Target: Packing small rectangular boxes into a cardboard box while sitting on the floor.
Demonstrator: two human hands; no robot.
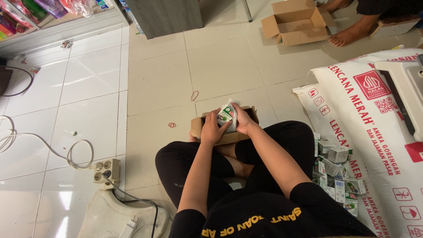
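I sit cross-legged on a tiled floor. Both hands hold a small white and green packet [227,114] over a small open cardboard box [251,113] that rests in front of my knees. My left hand [213,129] grips the packet from the left side. My right hand [242,120] holds it from the right. A pile of several similar small white and green cartons [337,172] lies on the floor by my right knee.
Two large white sacks [374,128] lie at the right, with a scale [405,88] on top. An open cardboard box [295,23] and another person's bare feet [348,35] are at the far right. A power strip [106,171] with cables lies left. Rubber bands [194,95] dot the tiles.
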